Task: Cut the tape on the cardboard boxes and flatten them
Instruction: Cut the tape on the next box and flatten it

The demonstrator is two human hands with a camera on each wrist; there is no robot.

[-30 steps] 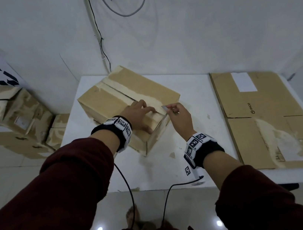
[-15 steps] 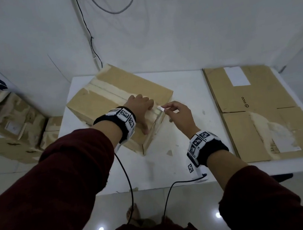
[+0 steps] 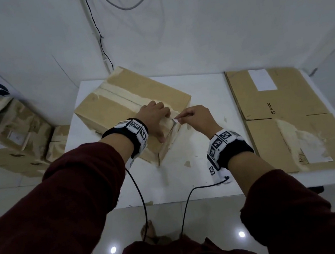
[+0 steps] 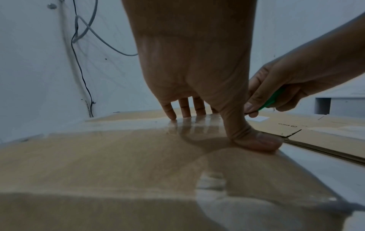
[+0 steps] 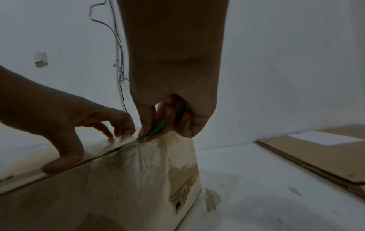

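Note:
A taped cardboard box (image 3: pixel 116 104) stands at an angle on the white table (image 3: pixel 191 179). A pale strip of tape (image 3: pixel 123 96) runs along its top seam. My left hand (image 3: pixel 154 118) lies on the box top, fingertips on the tape and thumb (image 4: pixel 256 142) pressing by the near edge. My right hand (image 3: pixel 193 116) pinches a small green cutter (image 5: pixel 156 129). The cutter's blade tip touches the tape at the seam's near end, right beside my left fingertips. The green handle (image 4: pixel 273 100) shows between the right fingers.
A flattened cardboard box (image 3: pixel 290 118) with a white label covers the table's right part. More crumpled boxes (image 3: pixel 8 136) are piled on the floor at the left. Cables (image 3: pixel 98 39) hang down the wall behind the table. Cords from the wristbands trail off the table's front edge.
My right hand has brought the cutter's tip a little leftward, up to the seam end beside my left fingertips. The left hand has stayed on the box top.

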